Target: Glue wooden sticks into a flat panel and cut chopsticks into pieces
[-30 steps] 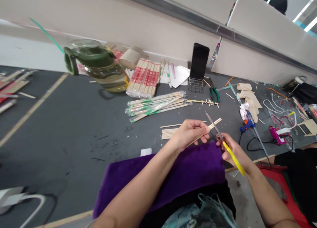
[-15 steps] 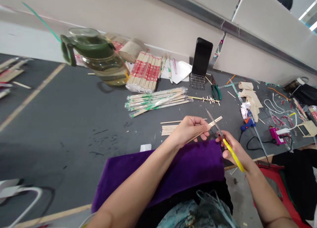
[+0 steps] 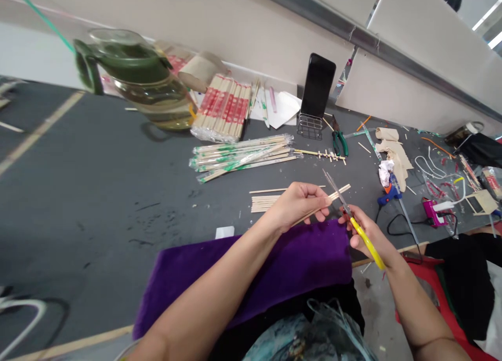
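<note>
My left hand (image 3: 303,203) is closed around a few thin wooden chopsticks (image 3: 343,189), whose ends stick out to the right past the fingertips. My right hand (image 3: 363,228) grips a pair of scissors (image 3: 367,243) with yellow handles. The scissor blades point up and away, crossing the sticks near their free ends; whether they touch the wood I cannot tell. Just behind my left hand, several loose chopsticks (image 3: 262,204) lie side by side on the dark table. Purple cloth (image 3: 243,272) lies along the table edge beneath my forearms.
Plastic-wrapped chopsticks (image 3: 243,157) and red-printed packs (image 3: 223,107) lie farther back, beside a green-lidded jug (image 3: 145,84). A phone (image 3: 317,86) leans on a wire stand. Right of it are green-handled pliers (image 3: 340,143), a blue glue gun (image 3: 388,194) and a pink plug adapter (image 3: 433,213).
The view has shifted slightly, so the table things sit a little farther left. Both hands keep nearly the same pose, with the scissors still across the chopsticks.
</note>
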A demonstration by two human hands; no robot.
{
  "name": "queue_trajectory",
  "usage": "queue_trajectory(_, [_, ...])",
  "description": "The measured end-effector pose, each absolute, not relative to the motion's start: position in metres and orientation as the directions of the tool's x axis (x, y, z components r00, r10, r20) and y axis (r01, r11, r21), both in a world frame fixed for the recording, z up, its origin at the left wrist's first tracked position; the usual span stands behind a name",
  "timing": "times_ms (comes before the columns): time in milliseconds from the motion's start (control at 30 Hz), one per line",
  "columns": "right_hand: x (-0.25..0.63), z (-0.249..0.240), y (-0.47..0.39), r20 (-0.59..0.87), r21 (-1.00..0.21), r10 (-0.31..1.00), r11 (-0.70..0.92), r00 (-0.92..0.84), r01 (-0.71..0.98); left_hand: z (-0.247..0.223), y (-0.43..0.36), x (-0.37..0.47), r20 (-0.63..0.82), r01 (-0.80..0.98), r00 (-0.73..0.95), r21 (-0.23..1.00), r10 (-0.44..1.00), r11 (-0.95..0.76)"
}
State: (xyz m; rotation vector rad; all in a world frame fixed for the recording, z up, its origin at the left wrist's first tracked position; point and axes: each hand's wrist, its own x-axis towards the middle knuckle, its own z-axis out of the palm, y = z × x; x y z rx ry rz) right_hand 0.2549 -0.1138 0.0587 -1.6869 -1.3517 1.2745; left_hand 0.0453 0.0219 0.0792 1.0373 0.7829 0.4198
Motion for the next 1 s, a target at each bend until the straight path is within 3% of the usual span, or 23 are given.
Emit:
queue_trajectory(533, [0.2548, 0.0528, -0.1118, -0.269, -0.93, 0.963, -0.262, 0.009, 0.259, 0.0768, 0.0207, 0.047, -0.336, 0.036, 0.694, 0.899, 0.637, 0.435])
queue_trajectory(1000, [0.2556, 0.0506, -0.1056, -0.262, -0.92, 0.965, -0.258, 0.027, 0.293, 0.0771, 0.02, 0.0438, -0.299, 0.034, 0.696, 0.922, 0.653, 0.386])
